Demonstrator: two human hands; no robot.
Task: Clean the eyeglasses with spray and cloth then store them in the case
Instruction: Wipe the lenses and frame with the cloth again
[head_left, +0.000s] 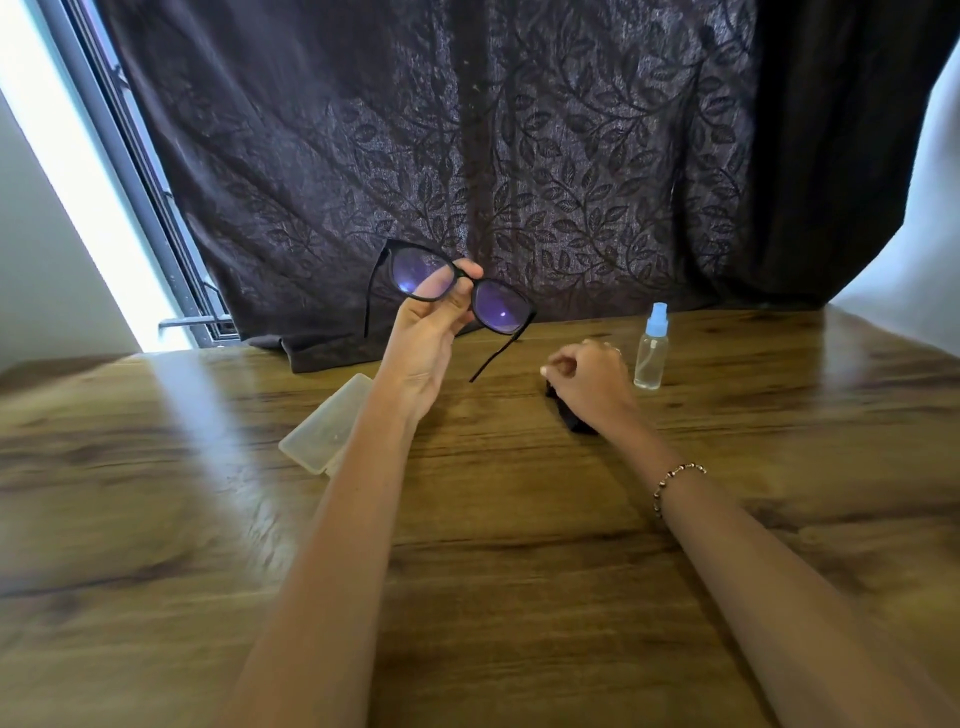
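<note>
1. Step in hand, as judged: preparation for cleaning. The left hand pinches the black-framed eyeglasses at the bridge and holds them raised above the wooden table.
2. The right hand, fingers curled, sits over the black cloth. Whether it grips the cloth cannot be told.
3. The next move likely calls for reaching the spray bottle just beside it.
4. The translucent case lies by the left forearm.

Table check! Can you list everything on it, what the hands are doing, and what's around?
Surface: wooden table, shiny.
Job's things: eyeglasses held up, arms unfolded; spray bottle upright; dark cloth under right hand; pale case lying flat.
Clutter: nothing seen.
Hands: left hand pinches eyeglasses at the bridge; right hand curled over cloth, grip unclear.
Cables: nothing seen.
Surroundings: dark leaf-patterned curtain, bright window at left.
</note>
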